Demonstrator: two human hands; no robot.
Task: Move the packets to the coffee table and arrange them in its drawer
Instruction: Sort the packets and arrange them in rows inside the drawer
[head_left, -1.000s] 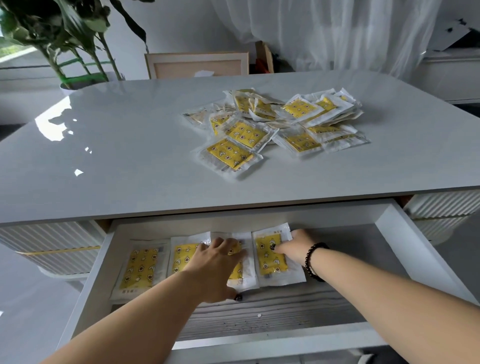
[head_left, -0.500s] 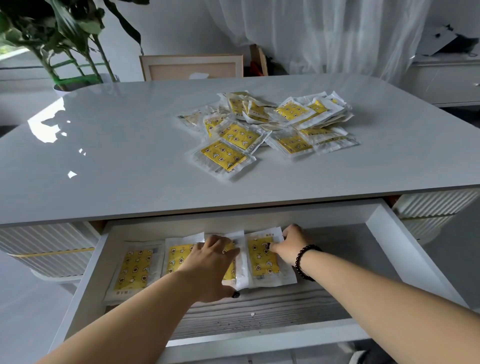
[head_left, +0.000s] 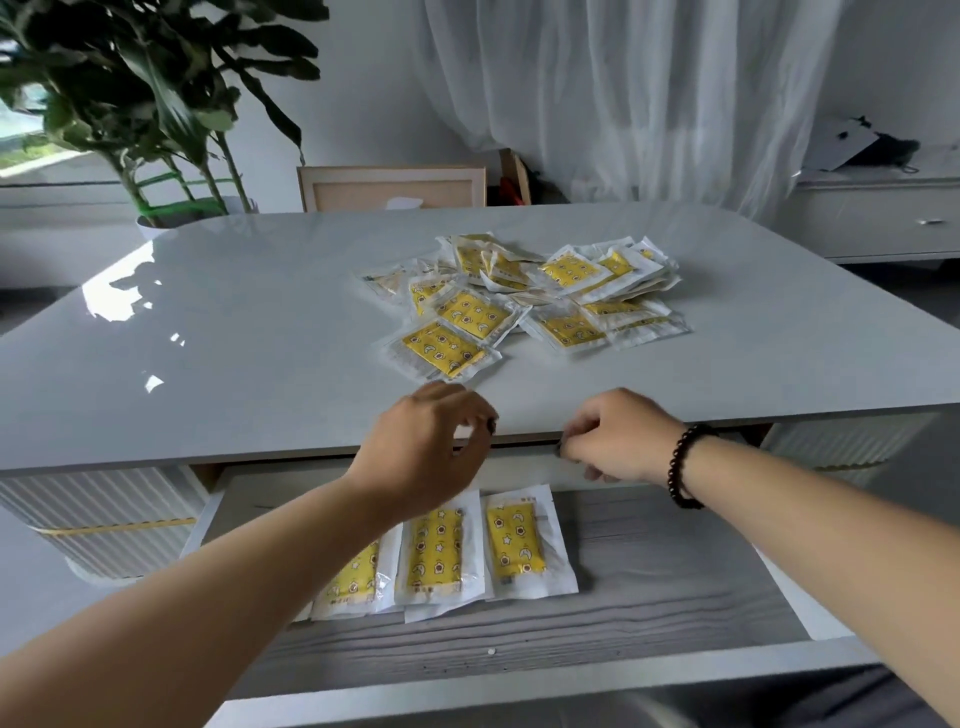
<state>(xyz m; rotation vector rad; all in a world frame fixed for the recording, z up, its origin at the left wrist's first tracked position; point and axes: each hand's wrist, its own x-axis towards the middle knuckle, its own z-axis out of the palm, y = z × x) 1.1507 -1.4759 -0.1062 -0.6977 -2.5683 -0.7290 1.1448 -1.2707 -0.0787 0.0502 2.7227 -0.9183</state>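
Observation:
A loose pile of clear packets with yellow star-patterned inserts (head_left: 524, 296) lies on the grey coffee table (head_left: 234, 338). Below its front edge the drawer (head_left: 675, 577) stands pulled out, with a row of the same packets (head_left: 514, 540) lying side by side on its floor; my left forearm hides part of the row. My left hand (head_left: 426, 447) hovers at the table's front edge, fingers loosely curled, holding nothing. My right hand (head_left: 618, 436), with a dark bead bracelet on the wrist, hangs beside it, also empty with curled fingers.
A potted plant (head_left: 156, 104) stands behind the table's far left corner. A wooden-framed chair back (head_left: 392, 187) and white curtains (head_left: 623, 93) are behind the table. A white sideboard (head_left: 878, 218) is at the far right. The drawer's right half shows bare grey wood grain.
Both hands have lifted off the packets in the drawer and risen to the table's front edge. The view has tilted upward, and the row of packets in the drawer lies flat.

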